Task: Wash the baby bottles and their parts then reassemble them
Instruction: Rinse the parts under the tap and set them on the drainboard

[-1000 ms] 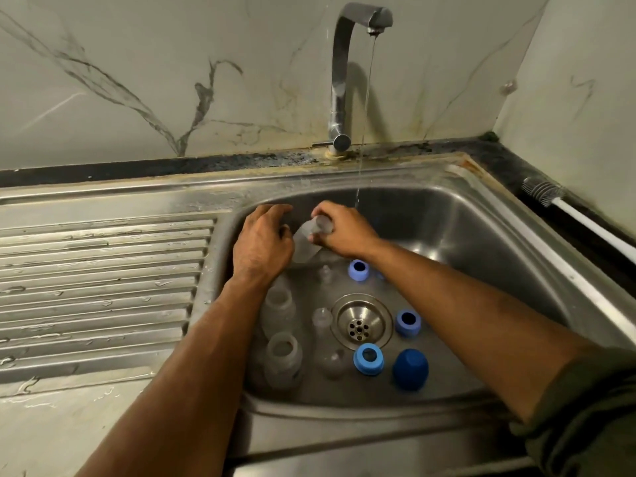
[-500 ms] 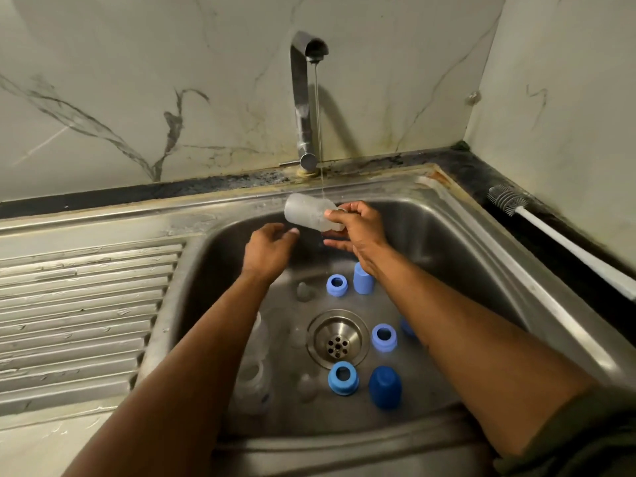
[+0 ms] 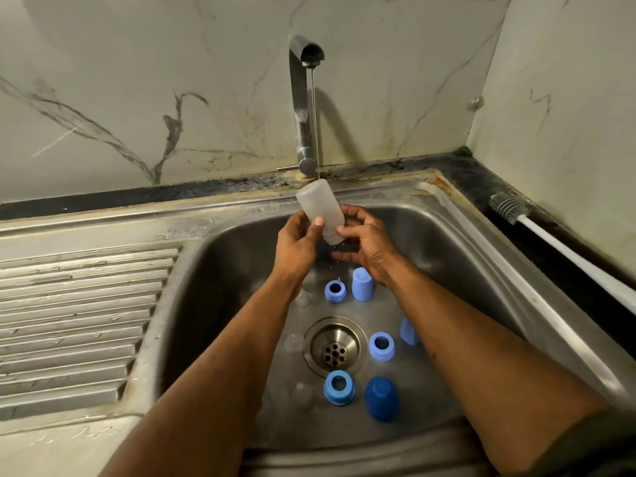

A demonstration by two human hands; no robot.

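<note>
Both hands hold one frosted bottle (image 3: 320, 210) over the sink (image 3: 457, 215), its base tipped up into the thin stream from the tap (image 3: 304, 98), its mouth pointing down. My left hand (image 3: 297, 244) curls round its side, thumb on the wall; my right hand (image 3: 364, 244) pinches the neck end. No writing or brand shows on the bottle. On the sink floor lie three blue rings (image 3: 339, 387), blue caps (image 3: 381, 398) and clear parts near the drain (image 3: 334, 346). Right of the sink rests a bottle brush (image 3: 550, 239).
</note>
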